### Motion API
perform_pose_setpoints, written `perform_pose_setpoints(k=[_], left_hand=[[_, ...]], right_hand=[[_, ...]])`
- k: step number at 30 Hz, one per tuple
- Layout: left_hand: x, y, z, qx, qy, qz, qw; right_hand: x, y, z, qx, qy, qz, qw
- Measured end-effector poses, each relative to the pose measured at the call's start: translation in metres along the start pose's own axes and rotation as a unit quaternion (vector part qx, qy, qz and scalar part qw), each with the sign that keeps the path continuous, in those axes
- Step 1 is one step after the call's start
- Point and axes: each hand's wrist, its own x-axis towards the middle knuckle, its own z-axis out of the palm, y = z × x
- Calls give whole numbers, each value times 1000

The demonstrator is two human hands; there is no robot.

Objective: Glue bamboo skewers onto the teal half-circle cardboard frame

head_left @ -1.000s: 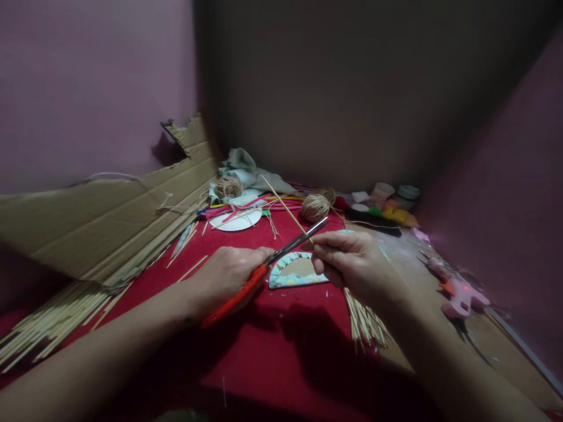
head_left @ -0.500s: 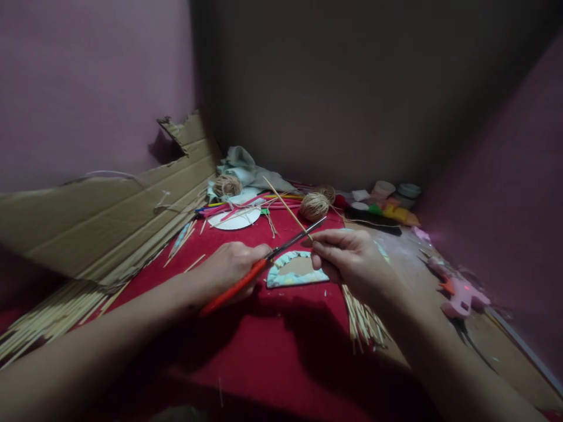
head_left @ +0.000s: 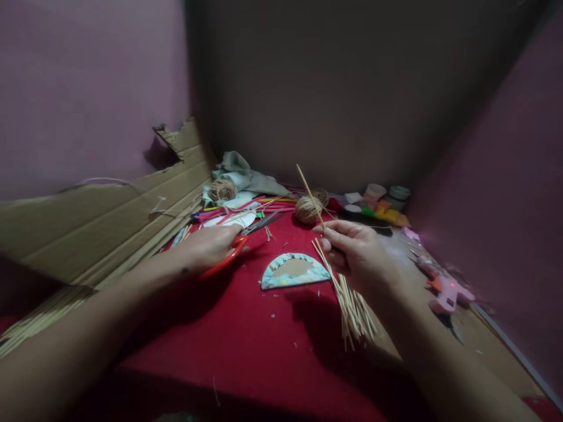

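Since the earlier frame, the left hand point(head_left: 206, 249) has drawn the scissors point(head_left: 237, 243) leftward, away from the thin stick point(head_left: 310, 196), and now rests low over the red bench point(head_left: 264, 328). Its fingers stay clenched around the orange handles, with the blades pointing toward the white disc point(head_left: 231, 220). The right hand point(head_left: 356, 255) holds the stick upright and slightly tilted, its fingers pinching the lower part above the loose bundle of sticks point(head_left: 352, 305). The stick appears light, stiff and brittle, so it likely snaps under bending; a hold close to the working point seems best. The half-round wrapped piece point(head_left: 294, 272) lies flat between the hands, untouched. A twine ball point(head_left: 307, 209) sits behind the stick, and a pink glue gun point(head_left: 446, 291) lies at far right.
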Motion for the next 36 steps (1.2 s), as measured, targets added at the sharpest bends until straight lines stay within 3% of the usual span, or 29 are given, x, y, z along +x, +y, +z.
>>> perform_pose_setpoints(k=[3, 6, 7, 9, 10, 12, 14, 15, 23, 27, 36], left_hand=[[13, -6, 0, 42, -10, -4, 999], [15, 2, -10, 60, 72, 35, 995], [14, 9, -15, 22, 108, 45, 993], [10, 29, -22, -155, 133, 61, 977], [8, 41, -25, -273, 107, 70, 954], [6, 64, -25, -468, 50, 61, 880], [5, 81, -23, -576, 26, 50, 816], [4, 86, -21, -602, 24, 40, 797], [4, 87, -19, -658, -65, -13, 750], [3, 88, -19, -682, -80, -3, 727], [-4, 88, -20, -697, -98, -35, 710]], right_hand=[[-6, 1, 1, 24, -39, 34, 998], [-13, 2, 4, 32, -62, 59, 996], [-15, 3, 5, 32, -70, 66, 995], [-18, 5, 7, 31, -84, 75, 993], [-18, 7, 8, 30, -90, 77, 993], [-20, 11, 9, 31, -93, 75, 992], [-21, 15, 9, 27, -90, 75, 993], [-21, 16, 10, 24, -91, 75, 993], [-22, 16, 9, -24, -104, 92, 990], [-24, 17, 9, -28, -114, 101, 988], [-26, 19, 15, 9, -119, 100, 988]])
